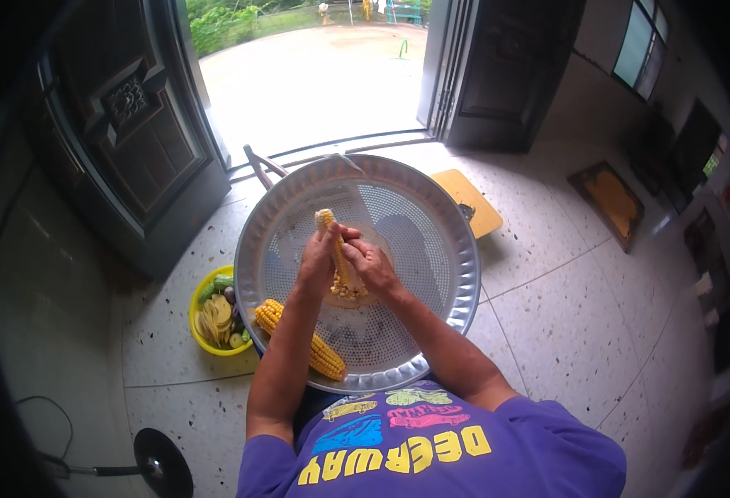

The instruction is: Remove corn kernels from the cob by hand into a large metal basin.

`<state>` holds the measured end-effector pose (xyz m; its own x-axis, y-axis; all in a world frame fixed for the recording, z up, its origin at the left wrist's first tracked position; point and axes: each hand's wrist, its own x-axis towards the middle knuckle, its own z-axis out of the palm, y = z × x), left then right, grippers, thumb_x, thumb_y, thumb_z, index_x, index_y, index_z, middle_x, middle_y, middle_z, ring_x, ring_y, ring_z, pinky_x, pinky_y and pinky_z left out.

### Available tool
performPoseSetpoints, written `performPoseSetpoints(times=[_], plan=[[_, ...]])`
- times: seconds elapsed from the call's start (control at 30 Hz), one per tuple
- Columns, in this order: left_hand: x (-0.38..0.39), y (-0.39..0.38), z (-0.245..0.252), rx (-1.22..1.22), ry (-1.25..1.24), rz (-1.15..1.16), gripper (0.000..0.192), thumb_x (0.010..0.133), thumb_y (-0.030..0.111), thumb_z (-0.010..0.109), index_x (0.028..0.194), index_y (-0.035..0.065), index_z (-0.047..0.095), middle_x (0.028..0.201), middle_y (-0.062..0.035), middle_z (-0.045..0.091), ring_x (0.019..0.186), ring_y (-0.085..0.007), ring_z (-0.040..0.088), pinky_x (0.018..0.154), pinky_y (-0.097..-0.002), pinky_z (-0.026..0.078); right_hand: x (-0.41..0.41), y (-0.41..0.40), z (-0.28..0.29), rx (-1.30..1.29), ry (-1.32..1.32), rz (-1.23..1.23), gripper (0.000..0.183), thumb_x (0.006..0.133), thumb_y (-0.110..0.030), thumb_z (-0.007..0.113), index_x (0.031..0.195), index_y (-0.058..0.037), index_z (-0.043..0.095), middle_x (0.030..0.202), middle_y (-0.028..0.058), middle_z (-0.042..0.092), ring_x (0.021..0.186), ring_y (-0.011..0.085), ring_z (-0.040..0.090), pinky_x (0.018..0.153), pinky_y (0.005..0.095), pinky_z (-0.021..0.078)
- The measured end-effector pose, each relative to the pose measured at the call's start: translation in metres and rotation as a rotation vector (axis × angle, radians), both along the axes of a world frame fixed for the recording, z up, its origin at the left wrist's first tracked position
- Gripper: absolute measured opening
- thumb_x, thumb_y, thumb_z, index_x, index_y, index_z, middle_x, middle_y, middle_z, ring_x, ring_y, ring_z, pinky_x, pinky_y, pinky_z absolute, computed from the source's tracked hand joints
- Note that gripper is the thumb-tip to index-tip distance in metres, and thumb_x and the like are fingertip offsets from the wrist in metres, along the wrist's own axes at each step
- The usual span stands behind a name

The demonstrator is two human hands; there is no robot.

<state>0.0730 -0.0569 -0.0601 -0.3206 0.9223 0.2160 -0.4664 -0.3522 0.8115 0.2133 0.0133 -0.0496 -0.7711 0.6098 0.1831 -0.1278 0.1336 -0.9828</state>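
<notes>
A partly stripped corn cob [324, 218] is held over a round perforated metal tray [427, 249]. My left hand [320, 252] is closed around the cob from the left. On the cob's right side lies my right hand [371, 261], its thumb and fingers against the cob. Loose corn kernels [346, 291] lie in the tray below the hands. Two ears of corn with full yellow kernels rest at the tray's lower left: one ear [268, 314] beside my left forearm, and another ear [326, 360] nearer my body. My left forearm partly covers them.
A yellow basket [195, 333] of sliced and whole vegetables stands on the floor left of the tray. A yellow board or stool top [474, 202] shows past the tray's right rim. A round black base [163, 464] is at lower left. Dark double doors [172, 131] stand open ahead.
</notes>
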Motion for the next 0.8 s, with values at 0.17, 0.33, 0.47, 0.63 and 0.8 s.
performPoseSetpoints(times=[0.17,0.33,0.47,0.63,0.8], plan=[[0.0000,0.0003,-0.0002,-0.003,-0.013,-0.004,0.045,0.109,0.045,0.058,0.122,0.0019,0.060,0.117,-0.0152,0.070,0.104,-0.0219,0.072,0.093,-0.0356,0.062,0.0016,0.0001,0.0018,0.027,-0.019,0.001,0.049,0.112,-0.036,0.049,0.136,0.0044,0.063,0.124,0.0189,0.072,0.114,0.0270,0.070,0.102,0.0362,0.0551],[-0.0002,0.0005,-0.0013,0.007,-0.048,-0.027,0.045,0.108,0.046,0.060,0.122,0.0022,0.060,0.117,-0.0156,0.070,0.104,-0.0216,0.072,0.093,-0.0354,0.062,0.0003,0.0005,-0.0001,0.043,-0.012,-0.004,0.048,0.112,-0.034,0.049,0.134,0.0048,0.064,0.123,0.0182,0.072,0.113,0.0263,0.070,0.101,0.0362,0.0554],[-0.0013,0.0010,-0.0013,-0.009,-0.041,-0.017,0.047,0.107,0.046,0.061,0.123,0.0018,0.059,0.118,-0.0158,0.070,0.105,-0.0221,0.072,0.092,-0.0358,0.062,0.0000,0.0006,-0.0020,0.075,-0.016,-0.036,0.044,0.112,-0.032,0.051,0.131,0.0037,0.066,0.120,0.0165,0.074,0.110,0.0247,0.071,0.099,0.0361,0.0561],[0.0000,0.0001,0.0001,0.001,-0.067,-0.044,0.048,0.108,0.044,0.061,0.123,-0.0007,0.058,0.119,-0.0172,0.068,0.105,-0.0237,0.073,0.093,-0.0378,0.063,-0.0012,-0.0010,-0.0064,0.134,0.065,-0.117,0.032,0.108,-0.024,0.062,0.126,0.0007,0.070,0.116,0.0133,0.076,0.103,0.0210,0.073,0.094,0.0335,0.0586],[0.0024,0.0012,0.0022,-0.003,-0.067,-0.025,0.050,0.108,0.043,0.062,0.125,-0.0039,0.057,0.119,-0.0183,0.068,0.105,-0.0246,0.073,0.095,-0.0385,0.063,-0.0011,0.0014,-0.0067,0.087,0.078,-0.158,0.023,0.102,-0.015,0.071,0.119,0.0000,0.074,0.112,0.0109,0.077,0.097,0.0182,0.074,0.088,0.0312,0.0611]])
